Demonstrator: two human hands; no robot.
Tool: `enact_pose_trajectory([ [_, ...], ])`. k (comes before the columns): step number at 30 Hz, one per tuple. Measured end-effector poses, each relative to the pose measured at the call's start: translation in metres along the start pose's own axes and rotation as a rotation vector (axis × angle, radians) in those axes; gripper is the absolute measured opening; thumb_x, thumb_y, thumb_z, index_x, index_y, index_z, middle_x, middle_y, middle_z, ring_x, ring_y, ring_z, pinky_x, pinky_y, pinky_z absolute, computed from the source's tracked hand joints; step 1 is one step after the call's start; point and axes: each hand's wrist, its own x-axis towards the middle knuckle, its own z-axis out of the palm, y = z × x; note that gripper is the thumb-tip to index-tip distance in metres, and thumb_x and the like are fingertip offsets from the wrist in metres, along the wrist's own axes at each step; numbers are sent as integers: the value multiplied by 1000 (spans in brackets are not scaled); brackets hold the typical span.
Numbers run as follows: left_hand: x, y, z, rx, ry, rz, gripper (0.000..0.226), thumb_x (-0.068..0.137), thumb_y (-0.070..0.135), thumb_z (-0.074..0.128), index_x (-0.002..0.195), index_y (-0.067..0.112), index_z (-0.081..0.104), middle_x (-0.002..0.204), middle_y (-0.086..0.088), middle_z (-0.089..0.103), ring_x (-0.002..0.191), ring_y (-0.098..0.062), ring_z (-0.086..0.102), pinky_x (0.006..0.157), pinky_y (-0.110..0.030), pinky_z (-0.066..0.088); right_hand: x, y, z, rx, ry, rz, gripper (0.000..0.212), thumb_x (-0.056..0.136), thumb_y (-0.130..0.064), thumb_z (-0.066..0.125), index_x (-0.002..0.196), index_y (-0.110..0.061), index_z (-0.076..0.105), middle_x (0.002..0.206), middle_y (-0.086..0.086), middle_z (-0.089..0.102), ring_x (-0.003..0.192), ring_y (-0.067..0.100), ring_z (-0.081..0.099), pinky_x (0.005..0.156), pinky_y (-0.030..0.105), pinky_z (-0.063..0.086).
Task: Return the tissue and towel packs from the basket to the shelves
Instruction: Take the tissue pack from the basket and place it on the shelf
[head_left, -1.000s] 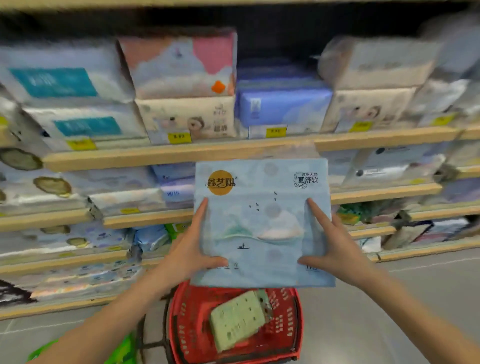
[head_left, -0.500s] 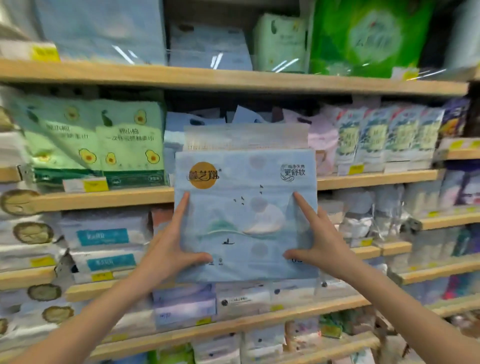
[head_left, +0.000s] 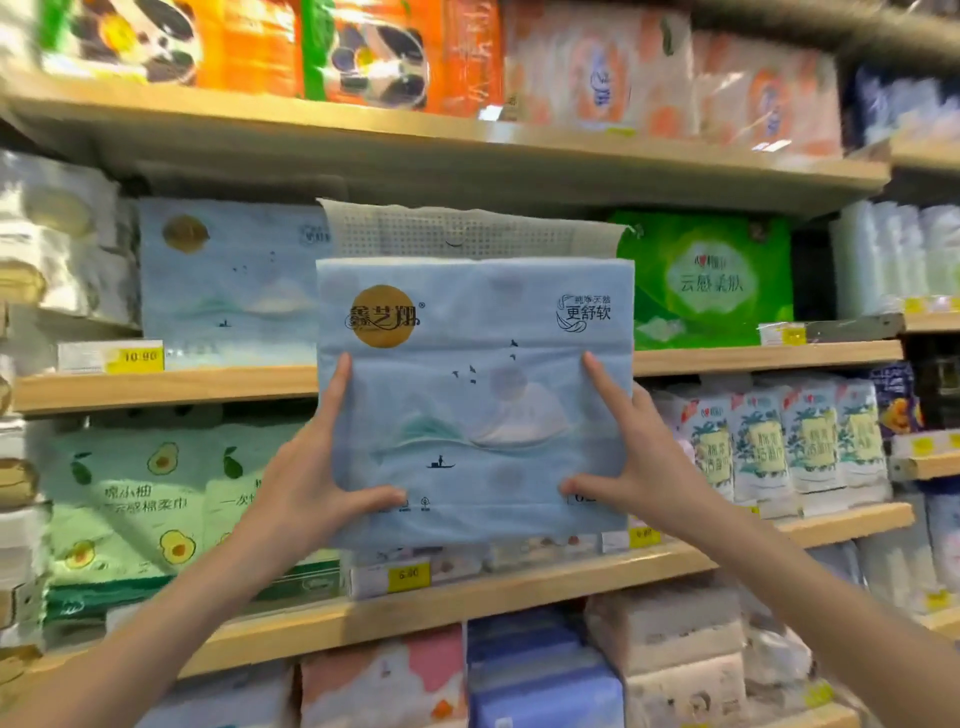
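Between the two hands, upright before the shelves, is a pale blue tissue pack (head_left: 475, 395), its printed face toward the camera and its dotted carry flap (head_left: 467, 231) standing up from the top edge. The left hand (head_left: 306, 488) grasps the pack's left side, thumb laid across the lower front and forefinger stretched up the face. The right hand (head_left: 644, 467) mirrors it on the right side. The other fingers are hidden behind the pack.

Just to the left, a matching blue pack (head_left: 228, 283) with the same print stands on a wooden shelf (head_left: 166, 387), above a yellow price tag (head_left: 140, 356). Just to the right on that shelf stands a green pack (head_left: 711, 280). The held pack covers the stretch between them, so I cannot tell whether a free slot lies behind it. Avocado-print packs (head_left: 135, 499) fill the shelf below. The basket is out of view.

This looks like the placing step for this one pack. Its lower edge hangs below the shelf board, so the next move probably calls for lifting it clear of the front lip, pushing it in beside its twin, and only then letting go.
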Motion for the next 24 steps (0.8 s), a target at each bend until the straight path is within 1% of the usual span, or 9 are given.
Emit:
enact_pose_trajectory([
  [2,18,-1,-9,17,34,36,126,54,35,86,131,57,-11,140,-5,48,120,-31,53,87,-39,44,18,-3,-2,-6,27,-34,111,64,-25,81,127,-62,-3,138,2,28,131,18,31,100,25,31],
  [5,43,-1,-21,43,74,93,125,56,38,84,132,58,-13,141,-4,47,118,-30,54,86,-40,47,45,-2,-5,-22,87,-84,112,65,-25,81,128,-60,-3,128,2,32,123,19,37,90,17,29],
  [9,75,4,-35,42,143,157,125,57,38,84,129,65,-15,147,1,40,129,-24,47,97,-38,42,80,-6,-15,-12,161,-144,111,64,-23,82,127,-61,-2,130,8,32,121,22,38,97,25,32],
  [10,82,5,-37,35,157,172,124,58,36,84,129,65,-14,147,2,39,130,-22,45,98,-37,42,89,-7,-18,-14,178,-159,111,63,-22,82,126,-61,-2,130,8,32,119,20,38,97,23,32],
  [13,106,13,-41,13,188,200,122,60,31,84,130,61,-12,147,4,38,131,-19,43,102,-39,42,113,-6,-29,-28,234,-219,112,61,-18,83,130,-53,2,125,3,30,112,9,34,88,9,26],
  [15,122,19,-41,4,208,220,122,61,30,82,132,58,-13,147,3,37,130,-19,43,103,-42,42,127,-3,-37,-17,254,-258,112,61,-16,83,132,-50,3,124,1,29,113,7,32,90,7,24],
  [19,150,30,-32,26,241,263,123,67,28,80,133,60,-19,150,1,31,133,-20,39,104,-48,41,153,9,-47,2,306,-315,113,63,-15,82,131,-55,0,134,5,26,122,10,32,98,11,21],
  [21,165,33,-26,47,274,275,123,68,25,79,132,60,-20,151,-1,28,135,-20,36,104,-48,40,169,18,-49,-6,342,-341,114,63,-14,82,132,-54,0,139,10,24,129,16,32,100,14,21],
  [24,187,33,-16,88,324,282,123,69,23,79,134,54,-21,149,-4,28,134,-22,35,104,-47,38,190,32,-49,4,362,-369,114,65,-13,81,132,-53,-2,140,12,22,131,22,31,102,22,24],
])
